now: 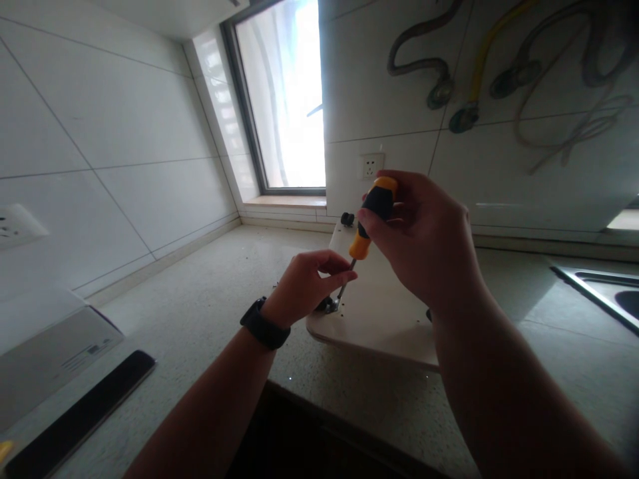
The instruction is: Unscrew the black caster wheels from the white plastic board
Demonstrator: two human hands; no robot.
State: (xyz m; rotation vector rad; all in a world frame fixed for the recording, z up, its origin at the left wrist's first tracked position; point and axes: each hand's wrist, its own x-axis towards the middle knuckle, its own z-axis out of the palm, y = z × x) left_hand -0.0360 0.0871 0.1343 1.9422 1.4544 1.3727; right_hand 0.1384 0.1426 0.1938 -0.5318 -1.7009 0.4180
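Observation:
My right hand [424,239] is closed around the yellow and black handle of a screwdriver [378,203], which points down to the left. The thumb and fingertips of my left hand [314,283] pinch its thin metal shaft lower down; a dark watch sits on that wrist. The tip meets a small metal-and-black fitting [329,305] at the near left corner of a cream panel [384,319] with rounded corners. Another black fitting [347,219] stands at the panel's far left corner. My right wrist partly covers a dark fitting at the near right.
The panel lies on a speckled countertop [210,286] near its front edge. To the left are a flat dark object [84,416] and a grey box [54,362]. A sink [604,289] is at right. Hoses [419,66] hang on the tiled wall beside a window [282,100].

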